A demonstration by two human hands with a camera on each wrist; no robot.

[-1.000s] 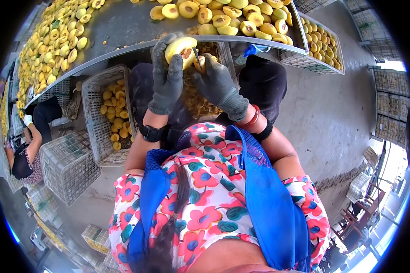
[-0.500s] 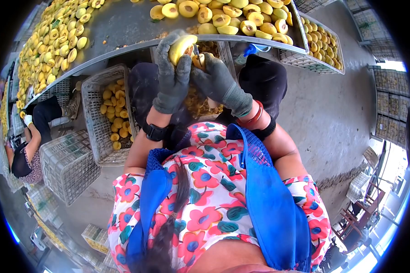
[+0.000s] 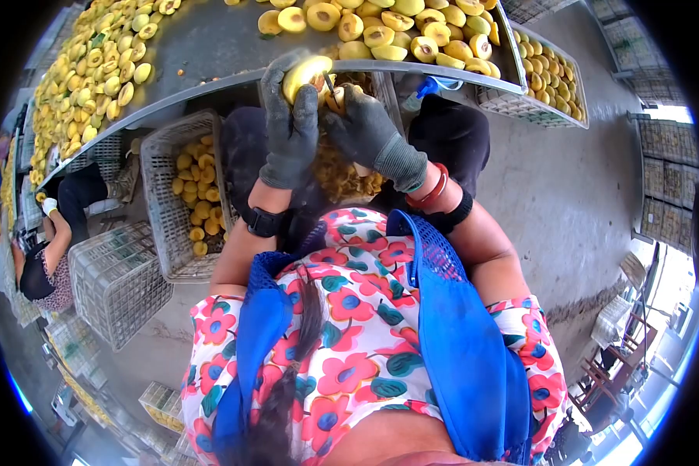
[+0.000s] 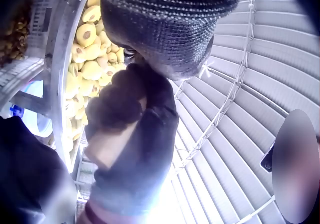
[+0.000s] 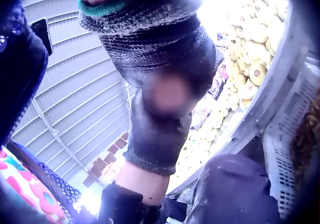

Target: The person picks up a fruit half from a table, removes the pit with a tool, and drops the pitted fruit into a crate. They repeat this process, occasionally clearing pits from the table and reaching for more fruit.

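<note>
In the head view, my gloved left hand (image 3: 290,140) holds a yellow peach half (image 3: 303,75), its brown-red stone hollow turned toward the right hand. My gloved right hand (image 3: 369,138) grips a pitting tool (image 3: 339,99) with a pale handle. Its thin dark tip meets the cut face of the fruit. The left wrist view shows the tool's pale handle (image 4: 112,146) running out of the right fist. Both hands are raised at the near edge of the metal table (image 3: 210,78), over a crate (image 3: 386,97) of peelings and scraps between the knees.
Peach halves (image 3: 396,35) lie on the table at the right, with a larger heap (image 3: 101,70) at the left. A grey crate (image 3: 159,167) of peaches stands left of my legs, beside another crate (image 3: 120,283). A full crate (image 3: 547,81) stands right. Another person (image 3: 46,268) sits far left.
The peach half has turned in the left hand, its cut face tipping away and then back toward the tool. Both hands have risen slightly, still gripping the same things.
</note>
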